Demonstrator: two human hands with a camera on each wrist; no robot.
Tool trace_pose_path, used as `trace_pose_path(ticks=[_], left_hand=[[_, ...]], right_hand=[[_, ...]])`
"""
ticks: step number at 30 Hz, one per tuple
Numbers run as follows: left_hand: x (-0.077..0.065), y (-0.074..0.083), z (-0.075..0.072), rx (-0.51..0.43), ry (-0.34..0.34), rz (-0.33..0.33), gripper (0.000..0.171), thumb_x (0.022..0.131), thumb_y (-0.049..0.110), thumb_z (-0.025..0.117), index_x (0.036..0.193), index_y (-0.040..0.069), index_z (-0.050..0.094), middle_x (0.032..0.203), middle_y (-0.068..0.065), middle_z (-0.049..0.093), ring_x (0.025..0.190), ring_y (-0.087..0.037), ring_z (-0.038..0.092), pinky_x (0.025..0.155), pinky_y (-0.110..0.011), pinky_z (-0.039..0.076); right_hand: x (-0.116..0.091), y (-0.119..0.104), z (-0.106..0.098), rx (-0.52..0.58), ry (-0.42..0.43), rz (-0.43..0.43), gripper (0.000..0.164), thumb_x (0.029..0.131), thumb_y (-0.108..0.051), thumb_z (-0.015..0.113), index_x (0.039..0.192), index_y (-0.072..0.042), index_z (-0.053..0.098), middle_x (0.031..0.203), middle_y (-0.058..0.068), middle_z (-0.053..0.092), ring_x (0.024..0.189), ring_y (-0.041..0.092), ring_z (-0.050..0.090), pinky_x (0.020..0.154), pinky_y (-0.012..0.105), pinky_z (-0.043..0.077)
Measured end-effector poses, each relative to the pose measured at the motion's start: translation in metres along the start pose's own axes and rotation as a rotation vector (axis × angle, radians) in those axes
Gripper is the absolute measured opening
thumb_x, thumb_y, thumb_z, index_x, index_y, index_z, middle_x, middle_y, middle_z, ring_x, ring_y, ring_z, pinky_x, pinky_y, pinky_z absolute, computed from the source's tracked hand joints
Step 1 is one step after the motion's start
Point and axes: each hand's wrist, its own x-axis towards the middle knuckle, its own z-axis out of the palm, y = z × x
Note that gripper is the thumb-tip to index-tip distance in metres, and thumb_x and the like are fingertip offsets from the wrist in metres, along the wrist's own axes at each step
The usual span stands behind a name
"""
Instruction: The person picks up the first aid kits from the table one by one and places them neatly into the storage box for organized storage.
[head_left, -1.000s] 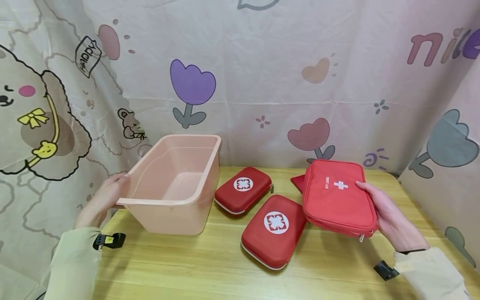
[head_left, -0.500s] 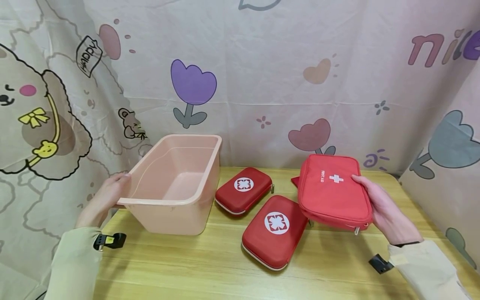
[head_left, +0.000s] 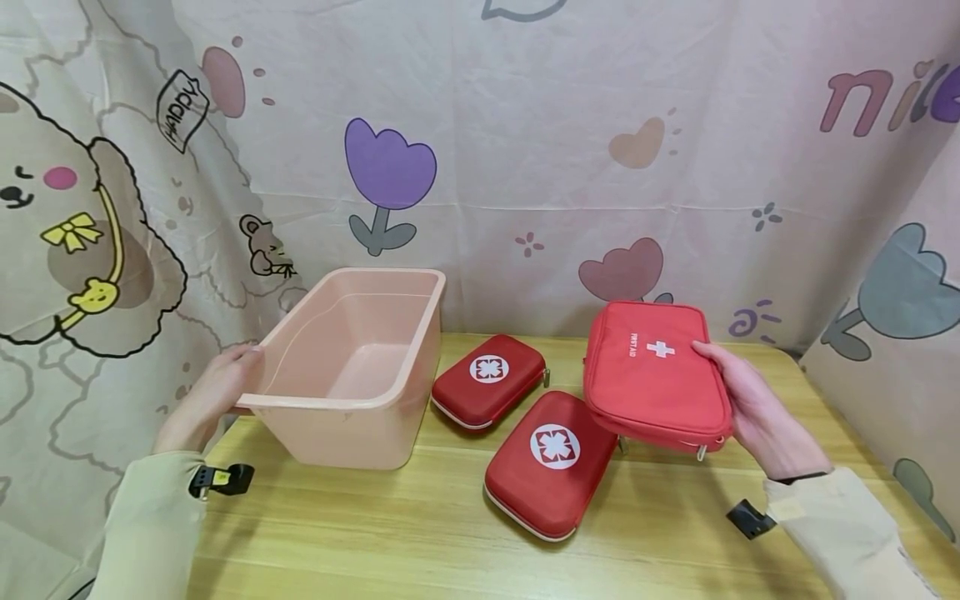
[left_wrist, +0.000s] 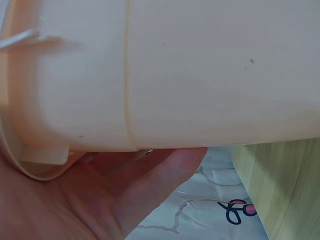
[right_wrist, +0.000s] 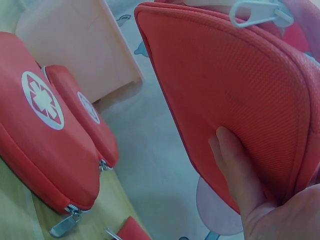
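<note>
My right hand (head_left: pixel 759 410) grips the right side of a red soft first aid bag (head_left: pixel 654 375) with a white cross and holds it tilted above the table. In the right wrist view, fingers (right_wrist: pixel 237 165) lie along the underside of the bag. My left hand (head_left: pixel 213 390) holds the left rim of a pale pink plastic bin (head_left: pixel 375 427), and the left wrist view shows its fingers against the outer wall. Between the hands lie a smaller red hard case (head_left: pixel 517 367) and a larger red hard case (head_left: pixel 525 492), each with a white round emblem.
The wooden table (head_left: pixel 360 542) carries the bin at its left. A printed curtain (head_left: pixel 510 150) hangs behind and at both sides. In the right wrist view, another small red item (right_wrist: pixel 132 231) with a metal pull shows at the bottom edge, mostly cut off.
My right hand has carried the first aid bag left and slightly up, so it now hides the red item behind it. My left hand has stayed on the bin.
</note>
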Motion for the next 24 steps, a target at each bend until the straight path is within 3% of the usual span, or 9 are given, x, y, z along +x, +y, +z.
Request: trace_pose_path(ticks=[8, 13, 18, 24], left_hand=[[0.000, -0.001, 0.000, -0.003, 0.008, 0.006, 0.070, 0.105, 0.043, 0.017, 0.147, -0.013, 0.021, 0.132, -0.038, 0.038, 0.106, -0.042, 0.053, 0.069, -0.035, 0.056], [0.000, -0.002, 0.000, -0.002, 0.014, 0.010, 0.069, 0.105, 0.043, 0.017, 0.146, -0.013, 0.023, 0.130, -0.037, 0.040, 0.100, -0.035, 0.056, 0.069, -0.035, 0.056], [0.000, -0.003, 0.000, 0.000, 0.013, 0.012, 0.068, 0.106, 0.041, 0.016, 0.146, -0.014, 0.022, 0.128, -0.038, 0.042, 0.095, -0.030, 0.058, 0.068, -0.035, 0.056], [0.001, -0.002, 0.000, -0.007, 0.011, 0.013, 0.069, 0.106, 0.041, 0.016, 0.147, -0.014, 0.019, 0.130, -0.039, 0.039, 0.098, -0.034, 0.057, 0.066, -0.034, 0.056]], right_hand=[[0.003, -0.003, 0.010, -0.010, -0.020, 0.004, 0.078, 0.101, -0.029, 0.056, 0.156, -0.014, 0.003, 0.099, 0.001, 0.068, 0.091, 0.017, 0.070, 0.080, 0.035, 0.055], [0.006, -0.003, 0.019, -0.015, -0.032, -0.004, 0.068, 0.101, -0.028, 0.056, 0.151, -0.011, 0.013, 0.100, 0.002, 0.068, 0.091, 0.018, 0.070, 0.080, 0.035, 0.055], [0.010, -0.001, 0.027, -0.055, -0.049, -0.004, 0.075, 0.101, -0.030, 0.057, 0.154, -0.011, 0.007, 0.101, 0.001, 0.067, 0.092, 0.017, 0.070, 0.082, 0.034, 0.054], [0.013, 0.000, 0.036, -0.049, -0.067, -0.005, 0.071, 0.101, -0.030, 0.056, 0.153, -0.011, 0.012, 0.103, 0.001, 0.066, 0.093, 0.017, 0.069, 0.083, 0.034, 0.054]])
